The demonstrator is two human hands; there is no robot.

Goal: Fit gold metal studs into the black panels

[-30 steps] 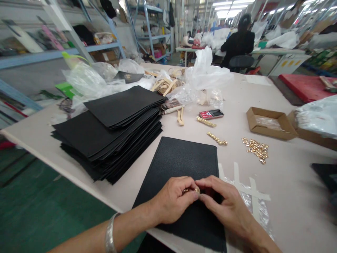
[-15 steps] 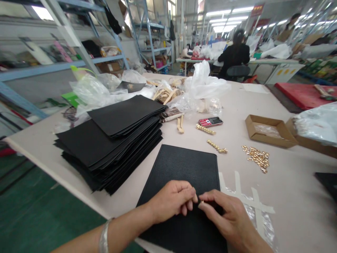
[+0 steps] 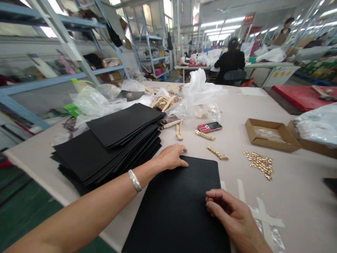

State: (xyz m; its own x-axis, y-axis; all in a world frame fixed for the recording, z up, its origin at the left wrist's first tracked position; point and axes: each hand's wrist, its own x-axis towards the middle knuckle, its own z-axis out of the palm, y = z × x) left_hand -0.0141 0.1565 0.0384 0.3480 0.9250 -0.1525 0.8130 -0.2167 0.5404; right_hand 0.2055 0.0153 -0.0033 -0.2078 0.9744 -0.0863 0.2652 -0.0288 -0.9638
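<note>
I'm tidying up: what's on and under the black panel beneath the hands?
The left hand lies over the far left corner of the black panel; the right hand is over its right edge, whether touching I cannot tell. What the panel covers is hidden.

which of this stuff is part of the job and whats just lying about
Likely part of the job:
black panel, touched by the left hand
loose gold pieces
gold row nearer the panel
stack of black sheets

Probably just lying about:
red phone
white plastic bag
tan strips
hammer-like tool
</note>
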